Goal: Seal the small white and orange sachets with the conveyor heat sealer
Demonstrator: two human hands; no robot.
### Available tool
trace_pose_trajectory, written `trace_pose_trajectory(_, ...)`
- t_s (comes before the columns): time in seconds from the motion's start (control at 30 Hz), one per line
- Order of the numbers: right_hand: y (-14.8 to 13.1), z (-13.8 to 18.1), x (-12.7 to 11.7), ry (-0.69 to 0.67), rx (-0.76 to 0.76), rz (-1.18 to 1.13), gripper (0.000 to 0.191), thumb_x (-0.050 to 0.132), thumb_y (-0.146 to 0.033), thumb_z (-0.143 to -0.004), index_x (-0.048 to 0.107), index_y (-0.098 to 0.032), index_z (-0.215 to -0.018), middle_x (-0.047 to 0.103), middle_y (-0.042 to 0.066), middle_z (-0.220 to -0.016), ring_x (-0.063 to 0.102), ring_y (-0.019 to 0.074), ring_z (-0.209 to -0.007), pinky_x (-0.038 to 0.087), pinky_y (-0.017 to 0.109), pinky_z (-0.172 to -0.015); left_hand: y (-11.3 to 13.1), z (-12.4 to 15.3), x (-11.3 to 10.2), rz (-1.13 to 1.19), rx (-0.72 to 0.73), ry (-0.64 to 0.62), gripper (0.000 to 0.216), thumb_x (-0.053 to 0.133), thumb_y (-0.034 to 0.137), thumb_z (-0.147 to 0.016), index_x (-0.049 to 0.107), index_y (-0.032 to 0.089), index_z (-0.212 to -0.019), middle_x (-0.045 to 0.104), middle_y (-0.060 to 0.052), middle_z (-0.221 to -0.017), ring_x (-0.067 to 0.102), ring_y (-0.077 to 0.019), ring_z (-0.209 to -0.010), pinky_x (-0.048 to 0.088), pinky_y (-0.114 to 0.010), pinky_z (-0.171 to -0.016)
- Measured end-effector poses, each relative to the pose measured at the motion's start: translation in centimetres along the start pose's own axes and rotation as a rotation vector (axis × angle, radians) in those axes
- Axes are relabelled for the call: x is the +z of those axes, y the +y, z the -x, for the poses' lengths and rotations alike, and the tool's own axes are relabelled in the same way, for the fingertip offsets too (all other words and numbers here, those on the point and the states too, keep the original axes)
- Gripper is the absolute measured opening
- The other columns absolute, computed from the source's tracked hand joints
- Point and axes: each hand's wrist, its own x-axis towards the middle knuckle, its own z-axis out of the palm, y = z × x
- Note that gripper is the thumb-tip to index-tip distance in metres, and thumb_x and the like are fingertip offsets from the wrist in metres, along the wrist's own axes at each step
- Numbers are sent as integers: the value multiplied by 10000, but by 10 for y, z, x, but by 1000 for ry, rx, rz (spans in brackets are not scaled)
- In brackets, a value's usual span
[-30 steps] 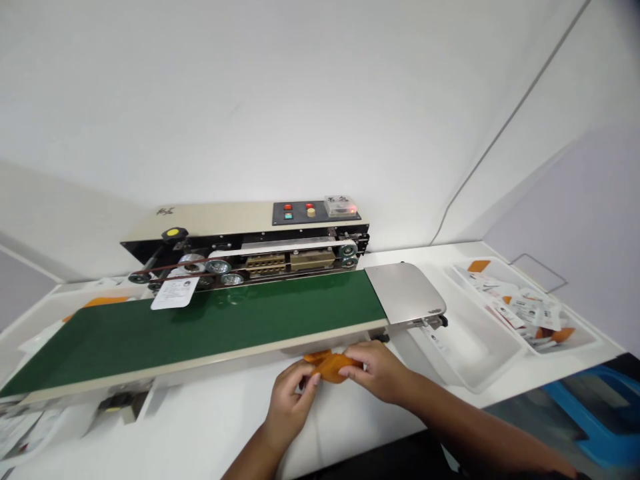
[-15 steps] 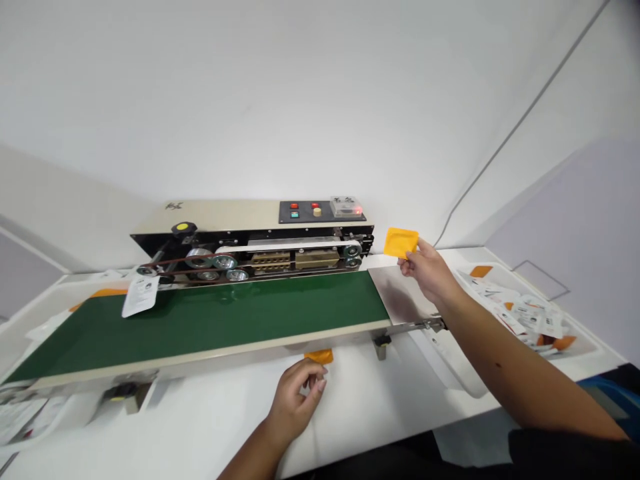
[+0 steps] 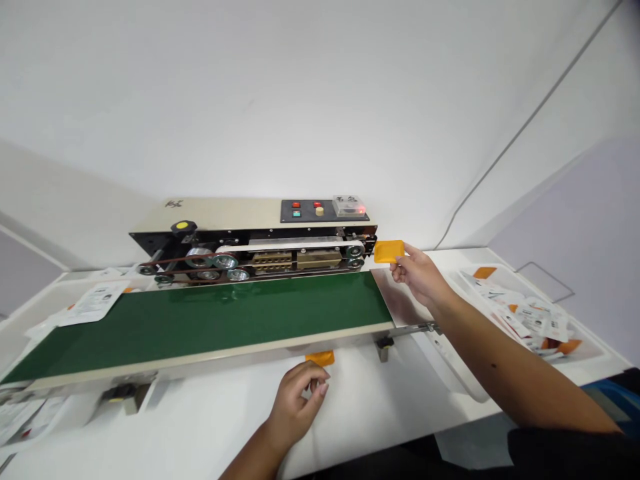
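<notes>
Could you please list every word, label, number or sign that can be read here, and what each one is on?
None can be read with certainty.
Beige machine top: dark handwritten characters, too unclear to quote.
Clear box: dark handwritten characters, also unclear.
White packet on the green belt: print too small.
White packets at far right: print too small.
Orange packet in the right hand: no lettering visible.

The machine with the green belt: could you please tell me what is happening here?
The person's right hand holds an orange packet at the right end of the machine; whether they touch is hard to tell. The left hand is curled, with nothing visible in it, near a second orange packet. A white packet lies toward the left end of the green belt.
</notes>
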Motion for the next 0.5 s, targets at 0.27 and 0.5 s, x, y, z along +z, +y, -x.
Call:
trace_pose_trajectory(0.27, 6, 13, 6, -88, 74, -39, 540, 672, -223, -760, 638, -195, -1297, 630, -40, -659, 526, 92, -513, 408, 197, -493, -1, 0, 1, 10, 6, 0, 98, 589, 233, -1014, 666, 212, -958, 663, -18, -744, 609, -147, -644, 484, -232, -618)
trace_pose_trajectory(0.5, 2, 17, 31, -143, 154, -16, 444, 647, -194, -786, 665, -174, -1229, 639, -28, -651, 530, 81, -478, 407, 167, -456, -1, 0, 0, -16, -2, -7, 153, 575, 271, -1029, 666, 205, -924, 655, -24, -728, 612, -153, -645, 488, -241, -617)
